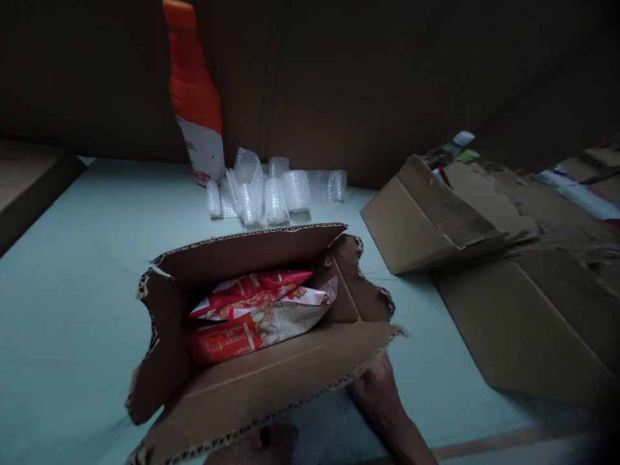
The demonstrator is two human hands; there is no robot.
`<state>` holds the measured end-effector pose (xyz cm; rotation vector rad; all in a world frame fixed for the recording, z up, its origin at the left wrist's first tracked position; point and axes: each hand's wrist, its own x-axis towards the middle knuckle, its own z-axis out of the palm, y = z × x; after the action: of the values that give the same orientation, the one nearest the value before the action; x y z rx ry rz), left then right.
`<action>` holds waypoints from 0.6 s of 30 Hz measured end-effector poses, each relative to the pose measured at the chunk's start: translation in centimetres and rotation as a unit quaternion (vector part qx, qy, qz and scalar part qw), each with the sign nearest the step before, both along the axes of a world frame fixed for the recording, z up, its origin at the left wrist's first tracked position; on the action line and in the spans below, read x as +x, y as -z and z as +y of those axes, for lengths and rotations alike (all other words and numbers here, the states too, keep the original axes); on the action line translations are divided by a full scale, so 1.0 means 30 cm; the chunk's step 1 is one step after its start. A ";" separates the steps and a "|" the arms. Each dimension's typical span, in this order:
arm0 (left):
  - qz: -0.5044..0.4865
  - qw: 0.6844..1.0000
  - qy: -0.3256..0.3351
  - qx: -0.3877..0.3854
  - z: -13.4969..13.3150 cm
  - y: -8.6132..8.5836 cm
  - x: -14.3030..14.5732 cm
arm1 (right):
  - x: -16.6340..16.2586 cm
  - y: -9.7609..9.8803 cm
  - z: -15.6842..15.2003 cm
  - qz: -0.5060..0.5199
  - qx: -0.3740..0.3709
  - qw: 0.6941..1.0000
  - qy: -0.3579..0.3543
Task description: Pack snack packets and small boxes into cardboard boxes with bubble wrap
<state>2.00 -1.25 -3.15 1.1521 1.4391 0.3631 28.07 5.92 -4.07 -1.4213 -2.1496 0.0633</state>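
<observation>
An open cardboard box [271, 381] with ragged flaps stands on the pale green table [72, 271], close in front of me. Red and white snack packets [256, 310] lie inside it. My right hand [380, 387] reaches up from the bottom edge and touches the underside of the box's near flap at its right end. Its fingers are hidden behind the cardboard. My left hand [261, 442] shows only as a small part just under the same flap, fingers out of sight.
An orange and white bottle [196, 97] stands at the back by a pile of bubble wrap rolls [271, 190]. Flattened and torn cardboard boxes [450, 219] cover the right side. A brown cardboard wall runs along the back.
</observation>
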 end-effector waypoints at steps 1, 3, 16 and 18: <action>-0.006 1.000 0.001 0.002 0.010 -0.012 0.001 | -0.005 -0.004 0.002 0.000 0.010 1.000 -0.003; -0.033 0.999 0.011 0.002 0.030 -0.035 0.002 | -0.020 -0.022 0.001 0.001 0.026 1.000 -0.008; -0.125 0.992 -0.001 0.004 -0.042 -0.126 0.008 | -0.179 -0.110 -0.185 0.088 -0.082 0.973 -0.198; -0.112 0.994 0.001 0.003 -0.043 -0.148 0.019 | -0.184 -0.096 -0.198 0.113 -0.098 0.968 -0.201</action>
<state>2.58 -2.54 1.29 1.0806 1.2408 0.4794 22.55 -0.02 -1.18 -0.9980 -2.2485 0.5760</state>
